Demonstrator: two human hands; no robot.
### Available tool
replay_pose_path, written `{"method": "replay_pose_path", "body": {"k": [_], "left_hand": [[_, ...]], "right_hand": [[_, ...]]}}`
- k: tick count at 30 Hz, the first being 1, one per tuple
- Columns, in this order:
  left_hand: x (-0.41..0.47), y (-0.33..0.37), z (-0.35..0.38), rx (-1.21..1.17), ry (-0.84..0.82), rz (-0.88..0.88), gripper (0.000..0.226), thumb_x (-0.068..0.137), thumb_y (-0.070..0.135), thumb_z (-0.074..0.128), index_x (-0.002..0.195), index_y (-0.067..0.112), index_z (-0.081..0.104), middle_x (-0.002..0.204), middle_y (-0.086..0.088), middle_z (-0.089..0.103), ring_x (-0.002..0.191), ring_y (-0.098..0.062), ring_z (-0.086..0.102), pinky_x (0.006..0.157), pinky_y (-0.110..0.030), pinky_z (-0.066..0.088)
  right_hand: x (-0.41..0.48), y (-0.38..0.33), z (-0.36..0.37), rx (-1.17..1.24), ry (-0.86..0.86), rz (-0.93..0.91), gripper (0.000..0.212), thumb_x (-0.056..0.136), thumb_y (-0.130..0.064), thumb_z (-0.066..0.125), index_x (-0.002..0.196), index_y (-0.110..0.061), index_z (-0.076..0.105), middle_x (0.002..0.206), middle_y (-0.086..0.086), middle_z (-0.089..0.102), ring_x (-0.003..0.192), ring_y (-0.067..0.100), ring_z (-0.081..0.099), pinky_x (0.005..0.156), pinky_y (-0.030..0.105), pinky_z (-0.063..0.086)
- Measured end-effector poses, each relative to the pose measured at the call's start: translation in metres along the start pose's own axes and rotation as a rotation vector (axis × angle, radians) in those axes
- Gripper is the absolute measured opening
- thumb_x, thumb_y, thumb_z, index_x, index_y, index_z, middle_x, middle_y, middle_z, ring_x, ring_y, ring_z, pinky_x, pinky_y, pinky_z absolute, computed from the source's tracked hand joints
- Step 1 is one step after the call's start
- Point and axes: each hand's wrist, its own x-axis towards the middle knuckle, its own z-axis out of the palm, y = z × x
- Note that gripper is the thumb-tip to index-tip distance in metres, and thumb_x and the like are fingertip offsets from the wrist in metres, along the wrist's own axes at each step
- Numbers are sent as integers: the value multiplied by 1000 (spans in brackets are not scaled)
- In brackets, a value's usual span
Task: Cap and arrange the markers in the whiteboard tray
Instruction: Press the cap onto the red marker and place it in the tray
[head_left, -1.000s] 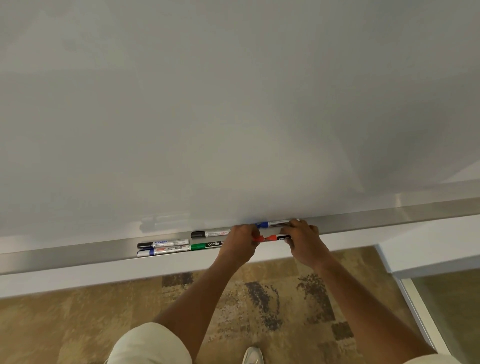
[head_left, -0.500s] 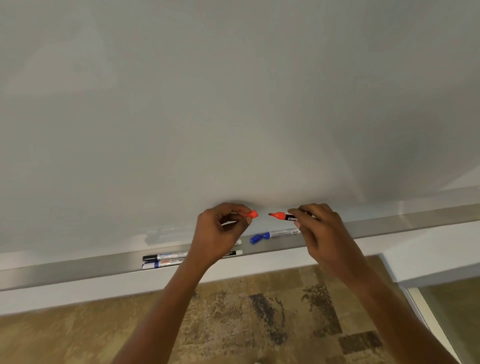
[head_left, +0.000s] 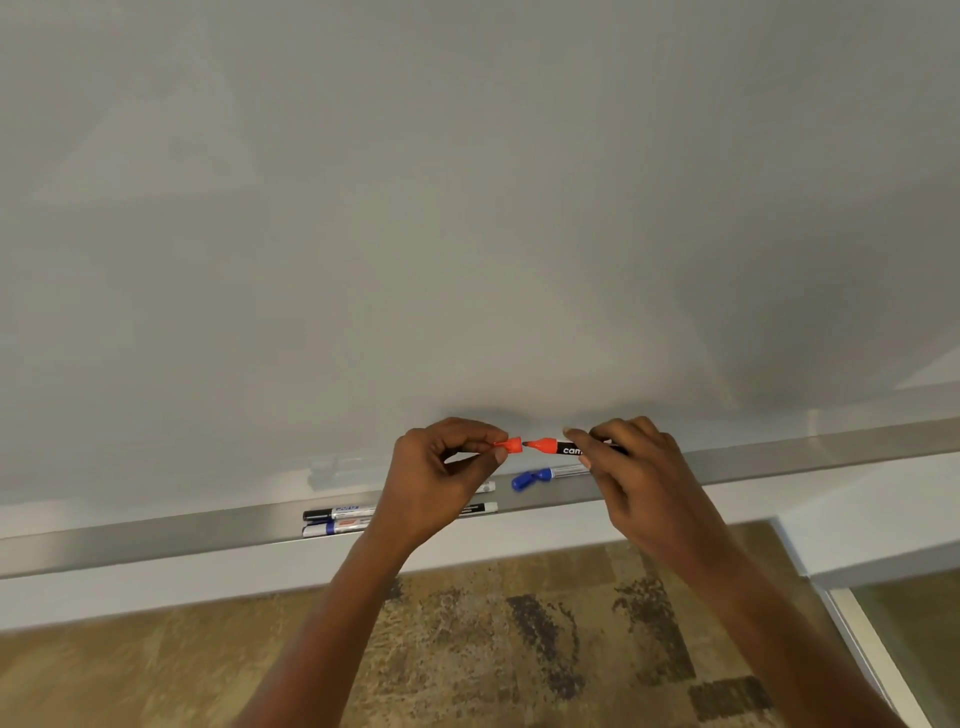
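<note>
Just below the centre of the frame, the left hand (head_left: 441, 478) pinches a small orange-red plastic cap (head_left: 511, 445) between thumb and forefinger, its open end facing right. The right hand (head_left: 639, 467) grips a slim black-barrelled marker with an orange-red collar and white lettering (head_left: 558, 447), held level, its dark tip pointing left at the cap; tip and cap are just apart, not yet joined. Both are held in front of the plain white whiteboard (head_left: 467, 208), slightly above the long brushed-metal tray (head_left: 156, 535) that crosses the frame from lower left to right. In the tray, under the right hand, lies a white marker with a blue cap (head_left: 540, 475). Left of the left wrist lie two more, one black-capped (head_left: 337, 514) behind one blue-banded (head_left: 332, 529); the ends of two others show beside the left hand. Brown patterned carpet (head_left: 467, 649) fills the bottom of the frame
</note>
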Motion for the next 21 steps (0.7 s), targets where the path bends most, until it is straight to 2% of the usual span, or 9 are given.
{"method": "replay_pose_path", "body": {"k": [3,5,7,10,14,17,21], "left_hand": [[-3,0,3,0,-18,-16,16,85,9,81,98,19,83,97,7,80,91,-12,77,84,-20,59],[-4,-1,6,-36,-19,-61,15,84,11,82,98,17,83,98,5,81,91,-14,77,86,-23,60],[-5,-1,8,-113,-1,-129,17,83,14,83,100,15,83,96,3,82,89,-15,78,88,-26,60],[-8,-2,11,-297,17,-229,20,81,17,82,101,11,82,92,-5,83,85,-21,80,79,-25,61],[-11,-3,19,-529,-7,-339,18,81,11,80,99,7,82,92,-18,81,83,-29,80,74,-26,63],[-12,-4,23,-555,-26,-370,20,78,16,82,97,7,83,91,-20,80,80,-28,80,72,-26,63],[-9,-8,26,-567,-55,-375,15,83,8,79,97,2,82,91,-21,80,78,-26,79,72,-24,62]], "right_hand": [[1,-5,1,-8,-24,-12,41,89,-10,68,130,-16,63,107,4,67,100,25,59,78,37,50],[1,-6,1,18,-34,-12,40,91,-10,67,130,-15,63,110,4,66,102,25,58,81,38,53],[1,-7,0,75,-38,-1,38,93,-11,64,131,-16,62,112,4,64,104,23,56,84,38,54],[-1,-7,1,140,-42,-4,37,94,-11,62,131,-16,62,114,3,63,105,20,55,87,36,54],[-4,-8,6,175,-55,-30,36,96,-13,59,132,-16,61,108,1,65,96,18,56,81,35,51],[-5,-7,10,200,-44,-17,34,97,-16,58,131,-16,62,106,1,66,92,16,56,78,31,47],[-6,-5,12,221,-35,-5,35,95,-10,61,128,-17,63,107,-1,66,91,16,56,77,35,44]]}}
